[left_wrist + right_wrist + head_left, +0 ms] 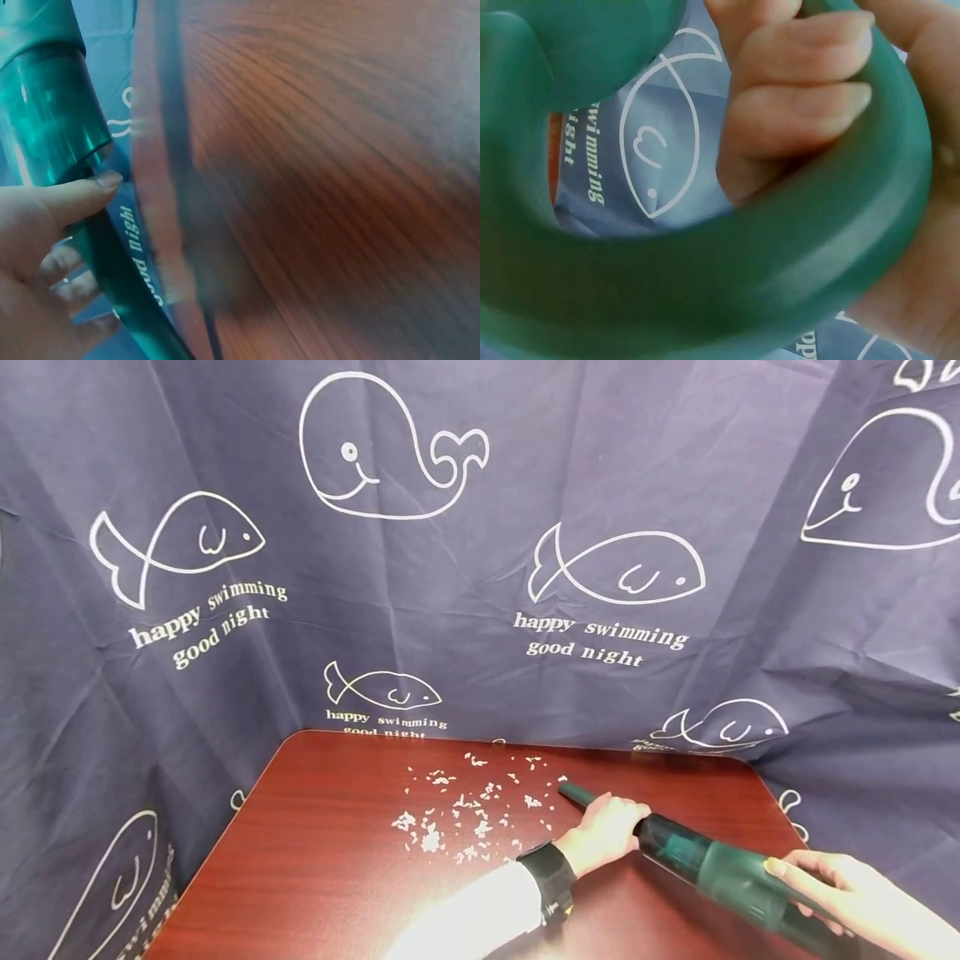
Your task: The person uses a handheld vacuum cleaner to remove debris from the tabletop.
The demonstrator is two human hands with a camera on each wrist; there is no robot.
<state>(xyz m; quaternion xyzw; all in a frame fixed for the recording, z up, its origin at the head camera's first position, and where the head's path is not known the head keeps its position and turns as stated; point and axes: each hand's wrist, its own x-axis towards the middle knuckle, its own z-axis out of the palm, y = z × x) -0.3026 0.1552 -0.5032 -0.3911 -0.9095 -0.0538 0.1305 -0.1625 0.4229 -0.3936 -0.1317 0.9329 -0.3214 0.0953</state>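
A green handheld vacuum (pixel 738 877) with a see-through dust cup (pixel 675 846) slants over the right part of the table. My right hand (pixel 825 881) grips its handle; in the right wrist view, the fingers curl through the loop handle (pixel 727 277). My left hand (pixel 609 827) holds the narrow nozzle (pixel 576 793) just ahead of the cup, thumb across it in the left wrist view. The nozzle tip points at the right edge of scattered white paper scraps (pixel 431 841). Whether the tip touches the table, I cannot tell.
The reddish-brown wooden table (pixel 300 843) has rounded far corners. Dark blue curtain cloth (pixel 480 610) with white fish and whale drawings hangs behind it and at both sides. A black band (pixel 551 881) is on the left wrist.
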